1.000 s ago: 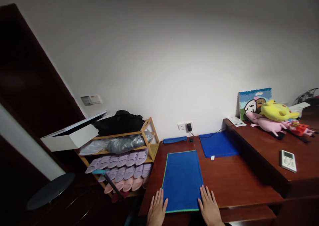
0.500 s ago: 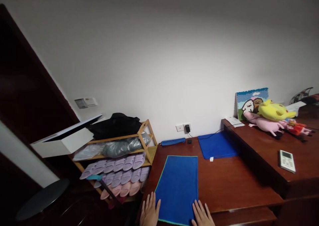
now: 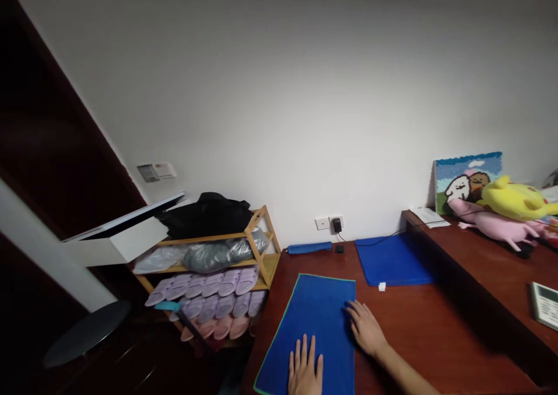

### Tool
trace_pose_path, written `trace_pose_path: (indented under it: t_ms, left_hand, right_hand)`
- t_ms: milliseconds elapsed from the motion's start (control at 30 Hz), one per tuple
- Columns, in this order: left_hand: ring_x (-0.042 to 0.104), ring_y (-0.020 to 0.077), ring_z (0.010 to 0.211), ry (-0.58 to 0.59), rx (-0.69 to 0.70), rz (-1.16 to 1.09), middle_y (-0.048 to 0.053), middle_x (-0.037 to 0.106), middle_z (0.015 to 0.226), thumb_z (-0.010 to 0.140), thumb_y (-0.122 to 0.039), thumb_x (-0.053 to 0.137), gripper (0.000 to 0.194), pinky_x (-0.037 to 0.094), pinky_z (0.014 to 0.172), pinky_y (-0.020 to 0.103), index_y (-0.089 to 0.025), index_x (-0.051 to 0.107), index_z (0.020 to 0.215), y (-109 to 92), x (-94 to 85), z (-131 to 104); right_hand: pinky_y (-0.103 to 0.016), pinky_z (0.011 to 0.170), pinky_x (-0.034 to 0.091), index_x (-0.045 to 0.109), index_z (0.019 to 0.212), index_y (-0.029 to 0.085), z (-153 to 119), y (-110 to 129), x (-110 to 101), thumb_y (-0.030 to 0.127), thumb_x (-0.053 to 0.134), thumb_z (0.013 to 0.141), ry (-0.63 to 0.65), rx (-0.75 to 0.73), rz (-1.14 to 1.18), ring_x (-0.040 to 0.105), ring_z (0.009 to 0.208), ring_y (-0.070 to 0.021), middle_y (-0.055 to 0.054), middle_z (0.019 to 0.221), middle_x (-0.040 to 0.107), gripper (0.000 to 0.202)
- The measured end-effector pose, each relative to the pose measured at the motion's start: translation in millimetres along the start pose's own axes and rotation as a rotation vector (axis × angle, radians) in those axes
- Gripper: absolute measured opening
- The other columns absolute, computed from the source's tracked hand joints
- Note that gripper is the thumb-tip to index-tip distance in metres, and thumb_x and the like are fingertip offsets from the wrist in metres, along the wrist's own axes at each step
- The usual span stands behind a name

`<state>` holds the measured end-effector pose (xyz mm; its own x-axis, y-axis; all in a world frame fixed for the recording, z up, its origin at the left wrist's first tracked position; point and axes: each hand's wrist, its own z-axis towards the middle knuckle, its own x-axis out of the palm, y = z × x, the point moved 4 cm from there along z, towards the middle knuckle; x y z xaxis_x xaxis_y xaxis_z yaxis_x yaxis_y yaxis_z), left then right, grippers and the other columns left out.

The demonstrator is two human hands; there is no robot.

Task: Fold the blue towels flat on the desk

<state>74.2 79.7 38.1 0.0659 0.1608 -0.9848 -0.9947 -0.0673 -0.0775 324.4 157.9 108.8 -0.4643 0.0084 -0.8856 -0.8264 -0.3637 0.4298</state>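
A blue cloth (image 3: 322, 313) with green edging lies spread flat on the reddish-brown desk (image 3: 418, 331). My left hand (image 3: 306, 367) rests palm down near the cloth's front, fingers stretched out. At the cloth's right edge is my right hand (image 3: 365, 326), its fingers apart and bent slightly over the border. Neither hand holds anything. Behind, against the wall, sits a rolled blue cloth (image 3: 309, 248). Another blue cloth, folded (image 3: 394, 260), lies to the right with a small white tag (image 3: 382, 287).
A raised desk section (image 3: 483, 267) on the right bears plush toys (image 3: 514, 200), a picture (image 3: 468, 177) and a calculator-like device (image 3: 547, 305). A plugged-in adapter (image 3: 336, 225) trails a thin cable. On the left stands a wooden rack (image 3: 264, 244) with slippers (image 3: 213, 284) and a black bag (image 3: 209, 216).
My left hand has moved right, from the cloth's left edge onto its surface. My right hand has gone farther up along the right edge. The view has turned slightly.
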Motion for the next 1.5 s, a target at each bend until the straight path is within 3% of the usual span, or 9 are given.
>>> trace_pose_path:
  t_ms: [233, 467, 600, 700, 867, 1033, 1200, 1333, 1500]
  left_hand:
    - [0.038, 0.0275, 0.155, 0.045, 0.189, -0.008, -0.005, 0.035, 0.169, 0.106, -0.045, 0.037, 0.056, 0.036, 0.126, 0.054, -0.042, 0.028, 0.161, 47, -5.0, 15]
    - [0.037, 0.0222, 0.155, 0.130, 0.470, -0.002, -0.005, 0.039, 0.169, 0.109, -0.047, 0.030, 0.054, 0.033, 0.126, 0.049, -0.046, 0.021, 0.162, 79, -50.5, 62]
    - [0.036, 0.0252, 0.156, 0.058, 0.352, 0.034, -0.001, 0.042, 0.168, 0.108, -0.051, 0.031, 0.053, 0.031, 0.127, 0.051, -0.039, 0.036, 0.160, 61, -52.6, 76]
    - [0.032, 0.0281, 0.158, -0.014, 0.175, 0.026, 0.003, 0.037, 0.170, 0.108, -0.050, 0.030, 0.056, 0.030, 0.127, 0.054, -0.035, 0.035, 0.161, 26, -38.1, 58]
    - [0.032, 0.0306, 0.158, 0.023, 0.138, -0.023, 0.004, 0.032, 0.171, 0.107, -0.053, 0.030, 0.058, 0.031, 0.127, 0.057, -0.034, 0.032, 0.162, -15, -13.2, 21]
    - [0.029, 0.0273, 0.159, 0.091, 0.201, -0.059, 0.000, 0.029, 0.172, 0.108, -0.052, 0.030, 0.056, 0.029, 0.128, 0.056, -0.039, 0.027, 0.163, -8, -24.7, 33]
    - [0.029, 0.0254, 0.159, 0.143, 0.275, -0.074, -0.002, 0.030, 0.172, 0.108, -0.053, 0.030, 0.056, 0.029, 0.129, 0.054, -0.040, 0.026, 0.162, -2, -39.3, 46]
    - [0.030, 0.0252, 0.158, 0.096, 0.243, -0.067, -0.002, 0.029, 0.172, 0.108, -0.052, 0.030, 0.056, 0.030, 0.129, 0.053, -0.041, 0.024, 0.163, 5, -31.0, 24]
    - [0.031, 0.0280, 0.158, 0.043, 0.109, -0.039, -0.003, 0.027, 0.172, 0.108, -0.050, 0.032, 0.057, 0.031, 0.128, 0.055, -0.039, 0.024, 0.163, 21, -17.7, -16]
  right_hand:
    - [-0.048, 0.130, 0.019, 0.038, 0.161, 0.017, 69, -39, 7, 0.039, 0.026, 0.103, 0.205, 0.111, -0.093, 0.023, 0.160, -0.0249, -0.007, 0.171, 0.032, 0.063]
    - [-0.058, 0.127, 0.021, 0.041, 0.161, 0.021, -7, -40, 33, 0.043, 0.028, 0.103, 0.058, 0.236, -0.188, 0.032, 0.157, -0.0297, -0.009, 0.167, 0.038, 0.063]
    - [-0.058, 0.118, 0.036, 0.054, 0.153, 0.020, -79, -21, 43, 0.053, 0.031, 0.103, 0.022, 0.259, -0.235, 0.049, 0.144, -0.0360, -0.015, 0.160, 0.051, 0.064]
    - [-0.054, 0.104, 0.048, 0.069, 0.139, 0.023, -112, -8, 41, 0.053, 0.030, 0.104, 0.030, 0.250, -0.263, 0.067, 0.121, -0.0362, -0.018, 0.139, 0.069, 0.060]
    - [-0.049, 0.106, 0.048, 0.075, 0.128, 0.024, -97, -3, 13, 0.042, 0.030, 0.105, -0.009, 0.218, -0.206, 0.067, 0.121, -0.0314, -0.015, 0.132, 0.073, 0.054]
    - [-0.049, 0.128, 0.027, 0.043, 0.160, 0.026, -65, -13, 19, 0.052, 0.028, 0.106, 0.056, 0.109, -0.070, 0.034, 0.156, -0.0263, -0.003, 0.167, 0.041, 0.062]
    - [-0.055, 0.130, 0.020, 0.038, 0.162, 0.023, -82, -21, 56, 0.047, 0.028, 0.104, 0.063, 0.252, -0.100, 0.024, 0.159, -0.0284, -0.003, 0.171, 0.026, 0.064]
    - [-0.063, 0.129, 0.018, 0.044, 0.159, 0.025, -95, -18, 66, 0.050, 0.027, 0.103, 0.039, 0.267, -0.105, 0.024, 0.159, -0.0329, -0.003, 0.169, 0.030, 0.064]
    - [-0.055, 0.131, 0.017, 0.033, 0.164, 0.024, -65, -11, 41, 0.053, 0.020, 0.104, 0.013, 0.275, -0.098, 0.020, 0.160, -0.0280, 0.000, 0.171, 0.027, 0.067]
